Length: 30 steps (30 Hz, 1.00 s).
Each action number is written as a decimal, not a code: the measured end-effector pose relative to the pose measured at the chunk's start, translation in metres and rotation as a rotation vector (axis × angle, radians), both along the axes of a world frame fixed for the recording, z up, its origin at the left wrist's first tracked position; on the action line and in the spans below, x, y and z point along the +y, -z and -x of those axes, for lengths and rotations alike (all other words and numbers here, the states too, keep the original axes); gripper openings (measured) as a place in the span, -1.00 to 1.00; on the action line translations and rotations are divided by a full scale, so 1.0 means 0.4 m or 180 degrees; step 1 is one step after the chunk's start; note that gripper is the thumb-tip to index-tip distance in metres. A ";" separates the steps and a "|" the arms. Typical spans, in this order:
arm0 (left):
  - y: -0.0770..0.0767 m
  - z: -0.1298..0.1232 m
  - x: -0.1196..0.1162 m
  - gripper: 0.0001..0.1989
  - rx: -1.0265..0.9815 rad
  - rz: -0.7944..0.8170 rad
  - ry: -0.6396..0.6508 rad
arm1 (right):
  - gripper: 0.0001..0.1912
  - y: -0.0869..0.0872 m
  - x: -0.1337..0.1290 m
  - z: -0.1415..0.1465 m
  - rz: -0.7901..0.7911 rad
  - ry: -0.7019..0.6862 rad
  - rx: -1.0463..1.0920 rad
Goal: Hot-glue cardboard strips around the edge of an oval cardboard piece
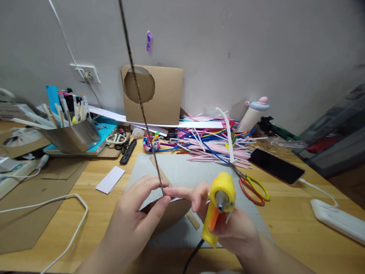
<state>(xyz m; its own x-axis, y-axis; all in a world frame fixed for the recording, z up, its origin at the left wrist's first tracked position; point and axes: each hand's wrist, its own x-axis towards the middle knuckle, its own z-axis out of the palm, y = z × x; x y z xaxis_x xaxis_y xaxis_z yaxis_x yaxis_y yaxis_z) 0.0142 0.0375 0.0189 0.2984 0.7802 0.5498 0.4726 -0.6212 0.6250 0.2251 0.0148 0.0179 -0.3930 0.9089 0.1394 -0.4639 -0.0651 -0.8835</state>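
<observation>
My left hand [135, 213] pinches the base of a tall, thin strip [137, 83] between thumb and fingers. The strip has a speckled brown edge, like cardboard seen edge-on, and leans up to the left. Beneath the fingertips is a brown cardboard piece [173, 215] with a white upper edge, partly covered by my hands. A yellow glue gun [224, 186] with an orange trigger is gripped in my right hand [236, 224], its metal nozzle facing me. The right index finger reaches across to the strip's base, close to the left fingertips.
A grey mat [248, 217] lies under the work, with a wooden stick [193, 220] on it. Scissors [253, 188], a phone [275, 165] and pipe cleaners [208, 146] lie behind. A cardboard panel with a round hole [167, 95] leans on the wall. A cup of sticks [74, 135] stands left.
</observation>
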 end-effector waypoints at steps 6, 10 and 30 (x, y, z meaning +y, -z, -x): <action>0.010 0.019 -0.019 -0.84 -0.0017 -0.0033 -0.0134 | -0.78 0.028 -0.007 -0.018 -0.0049 0.0313 0.0173; 0.036 0.054 -0.052 -0.83 -0.0011 0.0107 -0.0327 | -0.82 0.039 -0.020 -0.035 0.0251 0.0607 0.0122; 0.049 0.041 -0.039 -0.77 -0.0676 -0.0039 0.0060 | -0.29 -0.025 -0.010 -0.124 0.0852 0.0111 -0.2246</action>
